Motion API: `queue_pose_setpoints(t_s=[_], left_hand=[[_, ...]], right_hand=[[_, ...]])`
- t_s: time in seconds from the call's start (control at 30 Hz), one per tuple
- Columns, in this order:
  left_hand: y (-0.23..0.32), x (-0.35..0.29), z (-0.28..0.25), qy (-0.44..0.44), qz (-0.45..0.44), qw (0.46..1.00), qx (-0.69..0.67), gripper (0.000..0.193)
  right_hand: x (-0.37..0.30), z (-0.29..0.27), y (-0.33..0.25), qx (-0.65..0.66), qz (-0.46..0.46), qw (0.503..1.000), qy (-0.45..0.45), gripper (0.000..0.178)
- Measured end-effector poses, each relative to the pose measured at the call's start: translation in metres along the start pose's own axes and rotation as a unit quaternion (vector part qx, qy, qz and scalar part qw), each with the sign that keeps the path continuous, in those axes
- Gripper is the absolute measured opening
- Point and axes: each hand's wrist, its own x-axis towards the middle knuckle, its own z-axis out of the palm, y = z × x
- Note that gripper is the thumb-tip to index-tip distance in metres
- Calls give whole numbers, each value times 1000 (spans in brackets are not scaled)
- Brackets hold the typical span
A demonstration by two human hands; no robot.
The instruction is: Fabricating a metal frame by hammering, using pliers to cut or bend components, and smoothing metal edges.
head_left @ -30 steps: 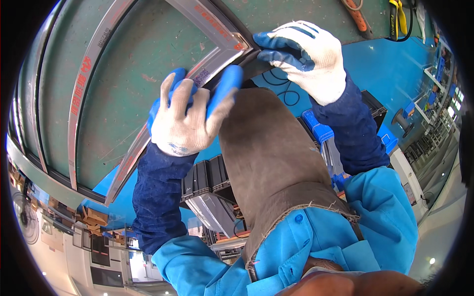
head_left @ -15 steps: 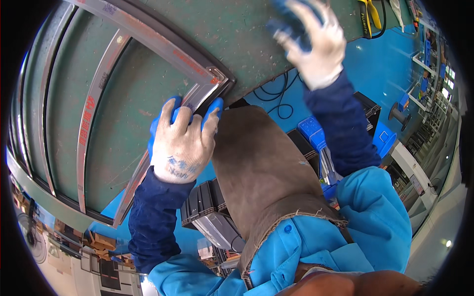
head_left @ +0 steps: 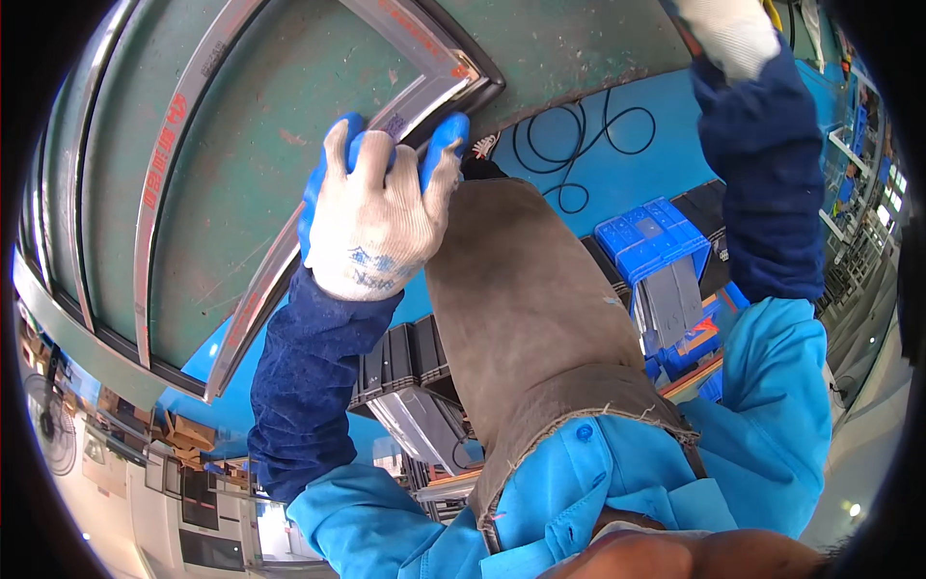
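Observation:
A grey metal frame (head_left: 405, 96) with dark edging and red printed marks lies on the green worktable (head_left: 569, 48). My left hand (head_left: 376, 212), in a white knitted glove with blue coating, is wrapped over the frame's near bar, just below its mitred corner (head_left: 463, 75). Its thumb and fingers bend down around the bar. My right hand (head_left: 733, 37), in a matching glove, is stretched far out at the table's upper right. The upper rim of the picture cuts off most of its fingers, so what they touch is hidden. A dark, reddish edge shows beside it.
Black cable (head_left: 579, 145) lies coiled on the blue floor beyond the table edge. Blue bins (head_left: 651, 236) and dark stacked profiles (head_left: 400, 362) stand beside my brown apron (head_left: 531, 280). Several curved-looking bars of the frame run across the left. A fan (head_left: 53, 420) stands at lower left.
My right hand has moved further right and up toward the picture's rim. My left hand keeps its hold on the frame. The whole view has shifted slightly, showing more of the bins and cable.

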Motion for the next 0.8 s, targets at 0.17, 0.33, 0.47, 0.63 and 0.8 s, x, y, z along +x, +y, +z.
queue_pose_setpoints(t_s=[0.17,0.33,0.47,0.63,0.8], left_hand=[[4,-11,2,25,-30,999,34,30],[6,-10,-1,15,-44,998,50,33],[6,-8,-1,3,-50,997,58,35],[11,-10,0,-2,-57,997,57,35],[10,-12,3,6,-51,997,64,34]], right_hand=[[-42,8,-11,397,241,881,-86,39],[-118,38,-17,284,51,957,26,46],[-160,45,-19,288,31,955,55,46],[-201,51,-12,176,18,983,46,49],[-214,71,-10,220,90,971,32,47]])
